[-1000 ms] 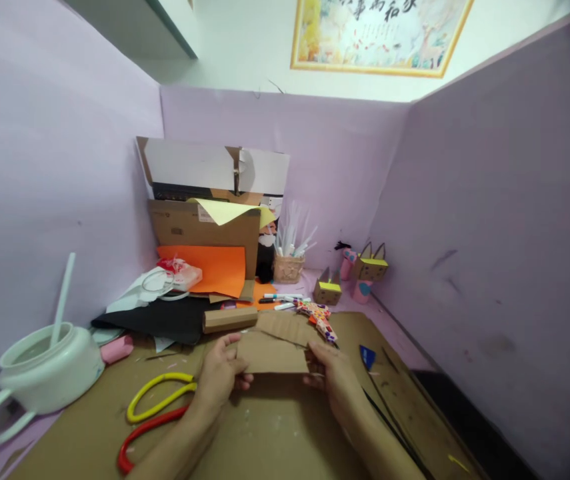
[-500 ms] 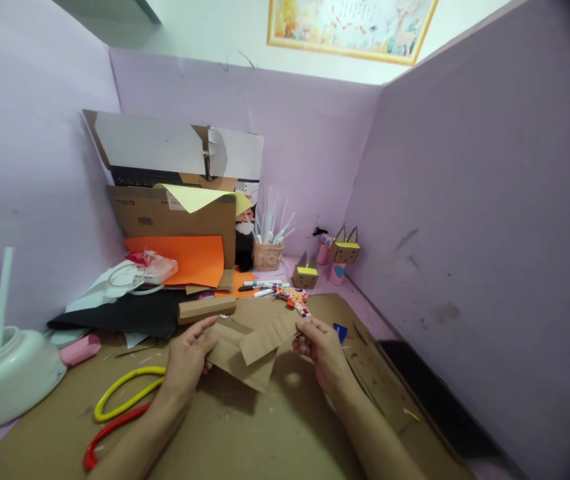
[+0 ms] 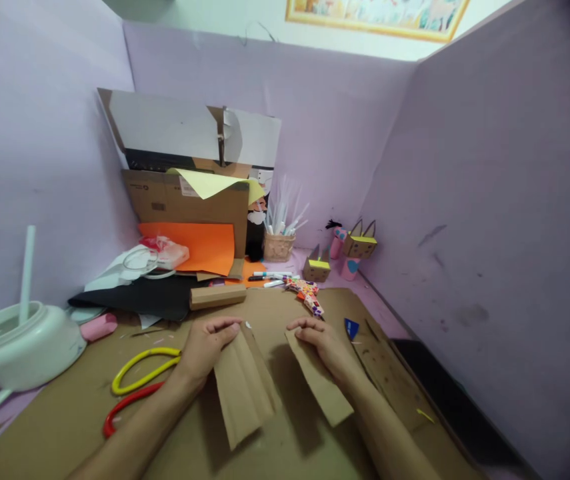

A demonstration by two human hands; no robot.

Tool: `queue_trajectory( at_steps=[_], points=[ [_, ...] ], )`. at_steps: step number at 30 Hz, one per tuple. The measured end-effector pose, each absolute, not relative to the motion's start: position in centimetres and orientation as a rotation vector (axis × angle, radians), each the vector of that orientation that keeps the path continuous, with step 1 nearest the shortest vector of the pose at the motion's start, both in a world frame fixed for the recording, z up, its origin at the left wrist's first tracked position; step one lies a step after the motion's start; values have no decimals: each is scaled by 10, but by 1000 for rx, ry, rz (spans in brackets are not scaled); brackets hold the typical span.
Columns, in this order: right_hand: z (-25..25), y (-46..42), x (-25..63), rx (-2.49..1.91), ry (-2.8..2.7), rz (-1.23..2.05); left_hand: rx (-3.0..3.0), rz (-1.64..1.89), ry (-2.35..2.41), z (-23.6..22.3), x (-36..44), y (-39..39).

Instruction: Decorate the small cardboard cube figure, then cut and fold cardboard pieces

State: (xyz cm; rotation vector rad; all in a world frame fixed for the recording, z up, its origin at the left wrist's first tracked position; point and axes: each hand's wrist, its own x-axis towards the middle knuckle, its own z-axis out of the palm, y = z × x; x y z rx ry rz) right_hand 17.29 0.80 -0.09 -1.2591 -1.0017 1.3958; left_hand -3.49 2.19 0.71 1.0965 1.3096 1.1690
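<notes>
My left hand (image 3: 209, 347) pinches the top end of a creased cardboard piece (image 3: 245, 390), which slants down over the table mat. In my right hand (image 3: 322, 343) is a narrower cardboard strip (image 3: 319, 381), held near its upper end. The two pieces hang apart with a gap between them. Beyond my left hand lies a folded cardboard tube (image 3: 218, 297). Scissors with one yellow handle (image 3: 147, 370) and one red handle (image 3: 127, 403) rest by my left forearm, their blades hidden from view.
A cardboard sheet (image 3: 175, 443) covers the table. At left stands a white pot (image 3: 29, 347); behind are black felt (image 3: 135, 297), orange paper (image 3: 205, 247), a basket of glue sticks (image 3: 279, 247) and markers (image 3: 271, 275). Small cardboard animal figures (image 3: 317, 268) stand at the back right.
The two cardboard pieces, overlapping before, are now apart, one in each hand. Both now tilt down toward me. The camera view has shifted slightly.
</notes>
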Motion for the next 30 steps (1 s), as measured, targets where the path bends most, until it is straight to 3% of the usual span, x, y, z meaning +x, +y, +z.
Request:
queue_trajectory(
  at_steps=[9, 17, 22, 30],
  points=[
    [-20, -1, 144, -1254, -1058, 1559, 1131, 976, 1193, 0, -19, 15],
    [-14, -11, 126, -1012, -957, 1675, 1237, 1069, 1211, -15, -6, 15],
    [-17, -9, 125, -995, -828, 1531, 1154, 1097, 1158, -7, -2, 4],
    [-15, -1, 139, -853, -520, 1358, 1192, 739, 926, -12, 4, -14]
  ],
)
